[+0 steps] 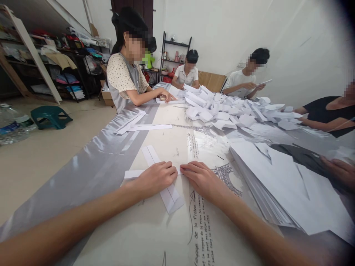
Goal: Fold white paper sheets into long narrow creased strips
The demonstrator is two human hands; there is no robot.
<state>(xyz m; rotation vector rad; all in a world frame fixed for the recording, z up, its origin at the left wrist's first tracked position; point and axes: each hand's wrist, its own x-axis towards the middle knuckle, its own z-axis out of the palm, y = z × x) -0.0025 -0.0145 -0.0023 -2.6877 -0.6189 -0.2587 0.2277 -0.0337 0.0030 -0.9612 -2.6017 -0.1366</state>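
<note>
My left hand point(155, 178) and my right hand point(201, 178) lie side by side on the table, fingertips almost meeting. Both press down on a folded white paper strip point(152, 155) that runs from the far left toward me and ends in a folded tip point(173, 201). A second white strip point(132, 173) sticks out leftward from under my left hand. The fingers of both hands are curled and pressed flat on the paper.
A thick stack of white sheets point(280, 184) lies to my right. A heap of folded paper pieces point(222, 107) fills the far middle of the table point(91, 162). Several other people sit around it; another person's hand point(337, 171) rests at the right edge.
</note>
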